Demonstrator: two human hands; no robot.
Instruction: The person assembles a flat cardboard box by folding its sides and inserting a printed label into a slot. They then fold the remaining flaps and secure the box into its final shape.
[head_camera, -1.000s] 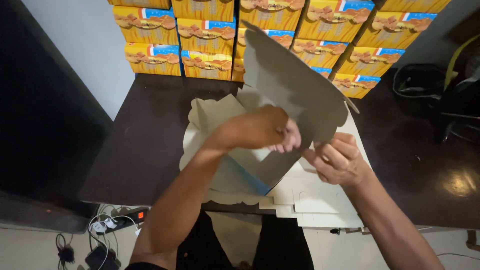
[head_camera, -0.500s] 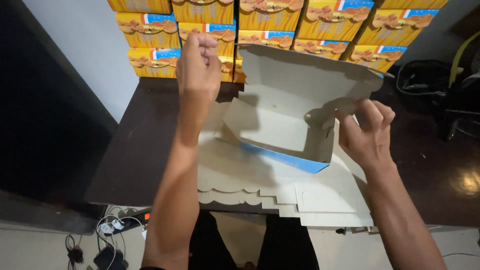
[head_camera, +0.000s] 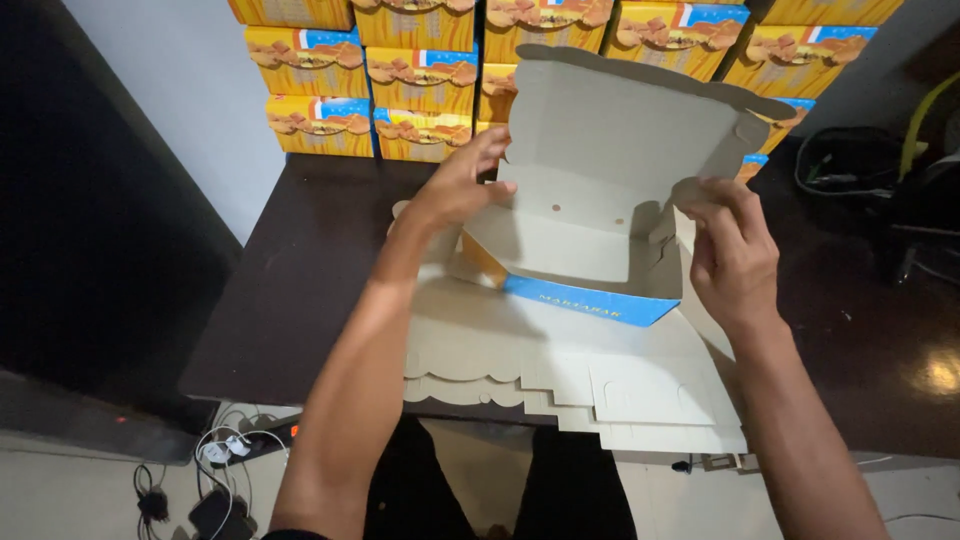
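From the head view I've got the half-folded cardboard box (head_camera: 590, 215) at centre frame on the stack of flat box blanks (head_camera: 560, 370), my left hand (head_camera: 455, 190) pinching its left wall and my right hand (head_camera: 735, 250) curled on the right side flap, so I judge I'm mid-assembly, locking the sides. Next calls for tucking those flaps square. Half a second back the left hand was raised toward the stacked yellow boxes (head_camera: 420, 90) at upper frame; now it's down on the box.

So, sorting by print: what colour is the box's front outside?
Blue, on the box's front panel, head view.
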